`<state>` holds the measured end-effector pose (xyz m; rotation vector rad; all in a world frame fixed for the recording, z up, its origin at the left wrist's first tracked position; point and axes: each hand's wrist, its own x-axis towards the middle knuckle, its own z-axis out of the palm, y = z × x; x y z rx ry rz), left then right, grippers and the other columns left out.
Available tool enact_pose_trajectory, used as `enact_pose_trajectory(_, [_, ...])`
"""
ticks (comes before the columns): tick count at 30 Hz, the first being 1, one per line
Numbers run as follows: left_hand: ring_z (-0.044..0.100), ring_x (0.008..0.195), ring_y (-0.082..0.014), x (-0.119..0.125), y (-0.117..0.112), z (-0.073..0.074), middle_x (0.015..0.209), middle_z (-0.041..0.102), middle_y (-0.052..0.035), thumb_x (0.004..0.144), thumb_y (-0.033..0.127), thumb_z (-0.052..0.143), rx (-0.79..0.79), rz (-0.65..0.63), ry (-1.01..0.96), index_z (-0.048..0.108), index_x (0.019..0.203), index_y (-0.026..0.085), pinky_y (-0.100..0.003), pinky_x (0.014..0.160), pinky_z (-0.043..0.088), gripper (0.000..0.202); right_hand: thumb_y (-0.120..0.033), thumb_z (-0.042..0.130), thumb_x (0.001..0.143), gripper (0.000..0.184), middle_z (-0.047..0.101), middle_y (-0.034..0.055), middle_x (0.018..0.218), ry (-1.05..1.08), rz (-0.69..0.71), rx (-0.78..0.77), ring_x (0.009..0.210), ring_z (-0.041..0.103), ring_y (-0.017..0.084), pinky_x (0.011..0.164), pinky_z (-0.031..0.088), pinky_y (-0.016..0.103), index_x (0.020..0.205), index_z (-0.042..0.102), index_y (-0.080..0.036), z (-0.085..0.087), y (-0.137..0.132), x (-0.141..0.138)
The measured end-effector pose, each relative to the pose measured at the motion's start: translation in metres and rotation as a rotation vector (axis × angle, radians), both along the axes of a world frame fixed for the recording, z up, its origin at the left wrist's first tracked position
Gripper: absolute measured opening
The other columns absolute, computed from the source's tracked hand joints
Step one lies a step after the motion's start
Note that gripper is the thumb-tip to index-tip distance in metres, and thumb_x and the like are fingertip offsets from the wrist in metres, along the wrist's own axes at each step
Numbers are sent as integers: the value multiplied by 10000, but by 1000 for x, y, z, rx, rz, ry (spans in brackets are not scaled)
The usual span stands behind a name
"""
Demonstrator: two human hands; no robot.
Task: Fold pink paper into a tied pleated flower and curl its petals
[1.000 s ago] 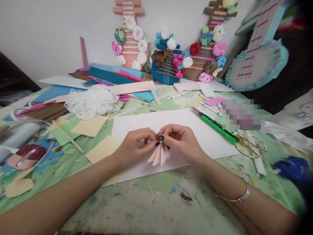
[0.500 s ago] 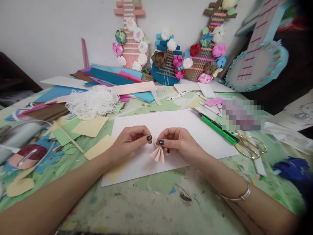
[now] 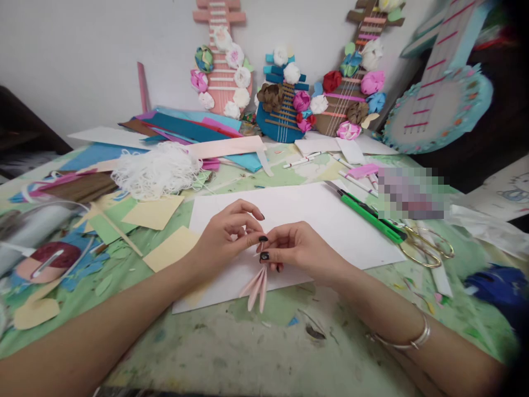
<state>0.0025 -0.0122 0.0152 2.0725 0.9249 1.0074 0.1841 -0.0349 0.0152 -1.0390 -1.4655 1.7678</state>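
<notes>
A pleated pink paper fan (image 3: 257, 287) hangs down from between both hands, its folds pressed close together. My right hand (image 3: 296, 249) pinches its top with thumb and forefinger. My left hand (image 3: 229, 235) meets it there, thumb and forefinger pinched at the same spot, the other fingers curled above. Both hands hover over a large white sheet (image 3: 314, 220) lying on the paint-stained green table (image 3: 248, 353). A silver bangle (image 3: 407, 337) circles my right wrist.
A green utility knife (image 3: 367, 216) and gold scissors (image 3: 427, 247) lie right of the sheet. White string tangle (image 3: 155, 170), yellow paper pieces (image 3: 152, 212) and coloured card sit left and behind. Paper guitars with flowers (image 3: 285, 105) lean on the wall. Pens (image 3: 303, 160) lie behind.
The fan has gone from spread open to narrow and closed, and now hangs lower, past the sheet's near edge. Both hands shifted slightly toward me, still pinching its top.
</notes>
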Motion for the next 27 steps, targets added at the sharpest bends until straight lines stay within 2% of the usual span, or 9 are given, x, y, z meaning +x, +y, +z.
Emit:
enact_pose_trajectory(3, [553,751,-107,1,0,-2,982,542,-53,790,217,601,29,33,14,643,709,174,-203,548,472,101,-252,676,708,132,584,-18,602,26,26,-4,532,524,74,551,429,217,733,615,-138,1,1,0])
enact_pose_trajectory(5, [561,818,-129,1,-1,-3,1047,535,-63,793,225,596,26,48,12,637,744,180,-216,572,488,79,-250,659,723,123,588,-16,624,62,39,-17,553,530,74,576,434,217,736,603,-142,1,1,0])
enact_pose_trajectory(8, [528,1014,-177,1,-2,-2,1124,523,-68,791,217,598,40,71,0,593,772,186,-286,759,503,36,-226,640,730,93,596,-16,644,115,43,-37,576,535,70,595,429,210,723,588,-149,1,2,3])
enact_pose_trajectory(11, [496,1089,-188,1,-3,-2,1096,544,-58,774,194,619,52,85,-40,494,735,183,-360,932,417,131,-189,640,709,74,594,-24,632,126,34,-32,567,526,62,581,410,197,699,577,-151,0,3,7])
enact_pose_trajectory(14, [536,993,-172,1,-3,-3,1001,573,-47,782,196,607,-25,40,-80,438,760,189,-365,899,416,171,-149,646,663,81,591,-27,619,104,-13,1,566,526,65,577,402,199,668,566,-149,0,5,10])
enact_pose_trajectory(17, [561,896,-161,2,-5,-2,940,598,-44,828,224,546,-138,-72,-74,451,808,190,-357,837,436,103,-134,633,636,89,583,-29,619,29,-46,66,568,522,71,569,397,206,637,545,-151,1,6,11])
enact_pose_trajectory(19, [569,907,-168,2,-6,-1,961,606,-54,847,224,506,-211,-118,-90,457,839,189,-357,814,447,62,-130,610,641,78,579,-31,635,-51,-55,160,580,520,73,574,399,211,632,537,-154,1,5,10])
enact_pose_trajectory(21, [575,924,-168,3,-7,-1,976,606,-56,861,190,461,-272,-119,-146,444,866,191,-355,807,457,18,-106,570,651,62,587,-29,664,-145,-70,321,622,536,81,609,413,219,637,539,-158,1,4,8])
enact_pose_trajectory(27, [584,837,-122,5,-3,-6,897,585,-16,846,93,438,-278,-115,-210,440,922,190,-302,772,471,123,-60,501,693,134,605,-17,723,-490,-144,972,677,538,94,635,400,218,728,558,-175,-5,1,8])
